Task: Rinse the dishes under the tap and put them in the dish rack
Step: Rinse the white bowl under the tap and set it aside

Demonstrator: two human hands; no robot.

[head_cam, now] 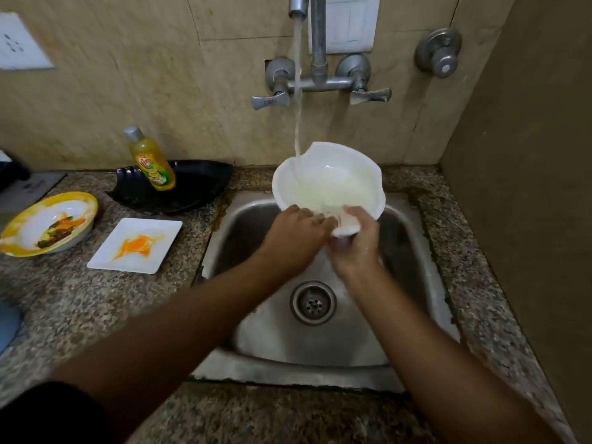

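A white bowl (330, 181) is tilted over the steel sink (320, 344), its inside turned towards me. Water runs from the tap (299, 8) into it. My right hand (355, 245) grips the bowl's near rim and base from below. My left hand (294, 238) is at the same near rim, its fingertips touching the inside of the bowl. On the counter at the left lie a yellow-rimmed plate (22, 225) with food remains and a white square plate (160, 251) smeared orange. No dish rack is in view.
A black leaf-shaped tray (198, 184) by the wall holds a yellow dish-soap bottle (150, 161). Two tap handles (270, 100) stick out from the wall above the sink. A brown wall (528, 187) closes the right side. The granite counter (64, 302) surrounds the sink.
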